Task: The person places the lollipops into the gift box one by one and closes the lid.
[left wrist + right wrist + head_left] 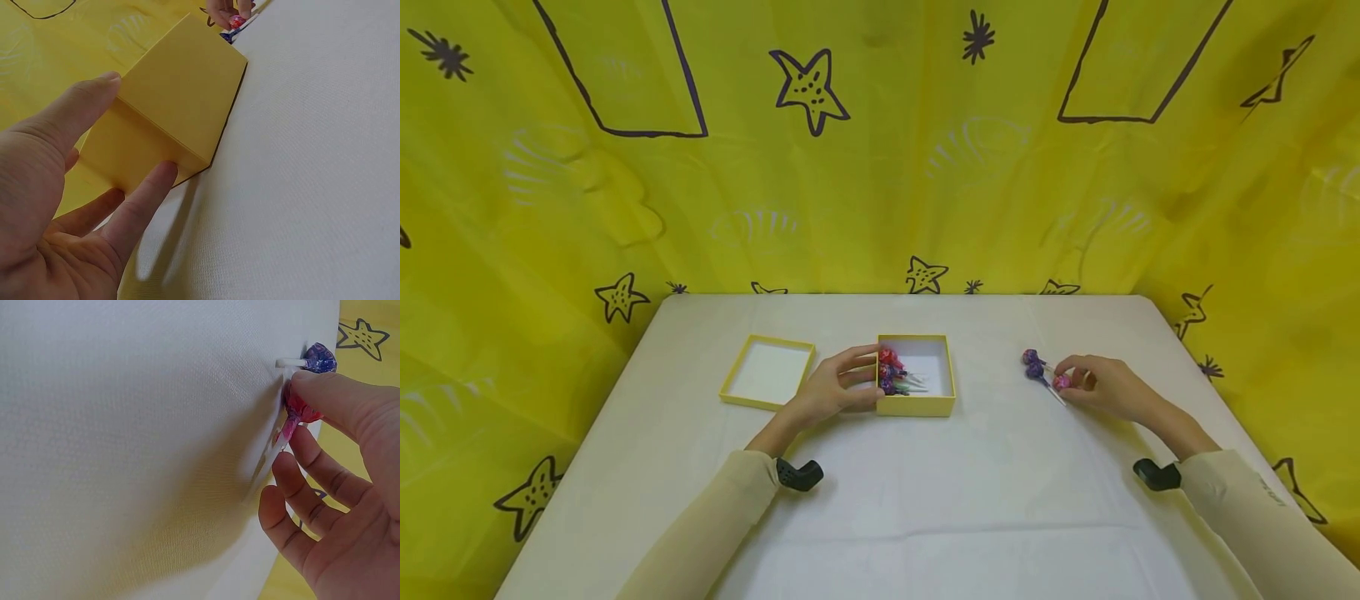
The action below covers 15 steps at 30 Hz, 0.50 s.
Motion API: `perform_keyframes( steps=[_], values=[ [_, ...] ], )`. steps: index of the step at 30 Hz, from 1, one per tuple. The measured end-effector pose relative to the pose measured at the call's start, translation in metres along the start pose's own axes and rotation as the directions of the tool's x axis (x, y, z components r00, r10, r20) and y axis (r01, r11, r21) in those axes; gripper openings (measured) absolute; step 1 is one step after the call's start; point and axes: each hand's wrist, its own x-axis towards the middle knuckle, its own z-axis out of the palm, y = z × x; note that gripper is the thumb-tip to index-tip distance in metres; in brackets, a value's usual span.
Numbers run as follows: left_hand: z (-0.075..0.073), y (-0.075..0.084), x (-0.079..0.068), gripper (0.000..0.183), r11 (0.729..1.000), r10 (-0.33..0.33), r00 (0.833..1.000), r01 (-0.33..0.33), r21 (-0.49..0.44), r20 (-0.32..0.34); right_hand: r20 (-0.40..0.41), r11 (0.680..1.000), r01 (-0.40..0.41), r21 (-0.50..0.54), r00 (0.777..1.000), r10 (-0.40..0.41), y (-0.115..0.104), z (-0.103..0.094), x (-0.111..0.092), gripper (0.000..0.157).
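Note:
On the table stands a yellow box [916,407] with a white inside, holding several wrapped lollipops [889,360] in red and purple along its left side. My left hand [833,387] touches the box's left wall with spread fingers, the thumb by the near left corner; the left wrist view shows fingertips [167,167] against the yellow wall. To the right, my right hand [1101,385] pinches a pink lollipop [304,410] by its wrapped head between thumb and fingers, low over the table. Two purple lollipops [1035,370] lie beside those fingers.
Left of the box lies its lid [767,405], inside up, with a yellow rim. A white cloth covers the table [970,475]. Yellow curtains [880,167] with starfish drawings hang behind and at both sides.

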Motion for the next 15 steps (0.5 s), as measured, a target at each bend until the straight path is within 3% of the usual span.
perform_keyframes(
  steps=[15],
  values=[
    [0.0000, -0.0007, -0.0005, 0.076, 1.000, 0.003, 1.000, -0.003, 0.010, -0.003, -0.004, 1.000, 0.005, 0.001, 1.000, -0.005, 0.0004, 0.0004, -0.0003, 0.027]
  ],
)
